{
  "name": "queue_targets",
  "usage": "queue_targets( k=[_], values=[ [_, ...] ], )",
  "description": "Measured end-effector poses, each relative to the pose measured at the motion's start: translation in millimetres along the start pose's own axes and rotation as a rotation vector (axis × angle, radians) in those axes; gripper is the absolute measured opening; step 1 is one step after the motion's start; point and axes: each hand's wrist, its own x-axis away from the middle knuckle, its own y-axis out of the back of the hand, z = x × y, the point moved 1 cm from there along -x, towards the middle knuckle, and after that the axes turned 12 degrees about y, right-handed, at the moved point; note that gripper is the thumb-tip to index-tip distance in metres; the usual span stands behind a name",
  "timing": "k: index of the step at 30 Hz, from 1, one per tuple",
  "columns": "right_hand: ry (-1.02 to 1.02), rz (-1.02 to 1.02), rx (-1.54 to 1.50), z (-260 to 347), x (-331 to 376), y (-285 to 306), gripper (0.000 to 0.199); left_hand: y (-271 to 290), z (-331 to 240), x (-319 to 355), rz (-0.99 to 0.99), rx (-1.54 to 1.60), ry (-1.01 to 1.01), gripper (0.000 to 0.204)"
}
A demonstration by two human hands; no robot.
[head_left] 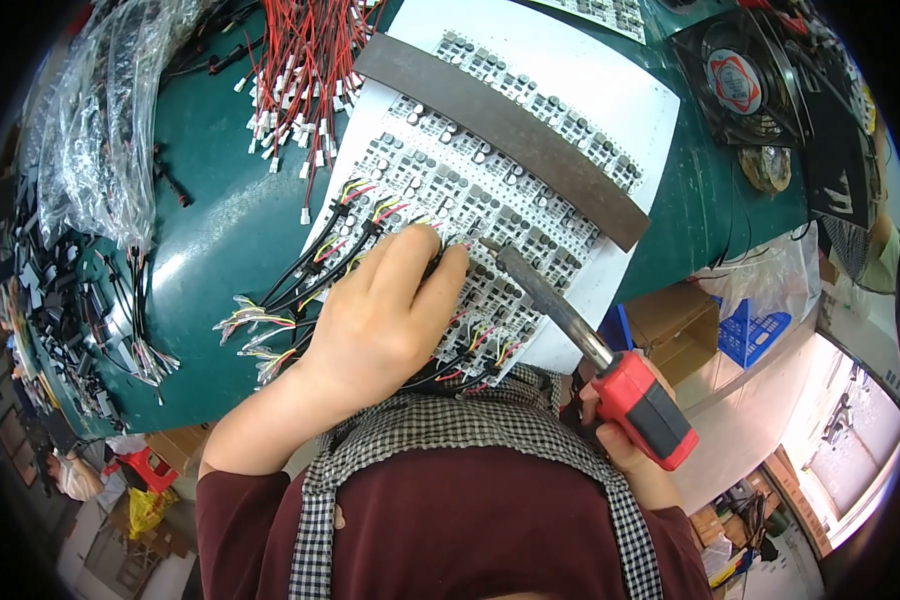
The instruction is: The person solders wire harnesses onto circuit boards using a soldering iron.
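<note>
My right hand (625, 450) is closed round a red and black soldering gun (644, 408). Its long dark barrel slants up and left, with the tip close to the fingers of my left hand (380, 310). Those fingers are pinched together over the white circuit boards (410, 180), on what looks like a black cable, mostly hidden beneath them. Several black cables (315, 250) with yellow, red and black wire ends lie along the left edge of the boards. More cables (465, 362) sit at the near edge. A dark flat bar (500, 130) lies across the boards.
Red and black wires with white connectors (305, 80) lie beyond the boards on the green table (205, 300). Clear plastic bags (105, 130) and loose black parts are at left. A fan (740, 80) stands at far right. Below it are a cardboard box (675, 325) and a blue basket (750, 335).
</note>
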Motion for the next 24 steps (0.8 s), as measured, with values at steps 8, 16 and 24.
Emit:
queue_targets(
  k=[8, 16, 24],
  values=[
    [0.062, 0.027, 0.043, 3.8, -16.3, -2.3, 0.07, -0.5, -4.4, 0.6, -0.043, -0.119, -0.083, 0.03],
    [-0.047, -0.08, 0.08, 11.6, -23.0, -15.8, 0.053, -0.4, -8.4, 3.5, 0.004, -0.112, 0.003, 0.039],
    [0.033, -0.023, -0.035, -4.8, -2.1, -6.9, 0.069, 1.8, -6.4, -2.1, -0.046, -0.161, -0.094, 0.026]
  ],
)
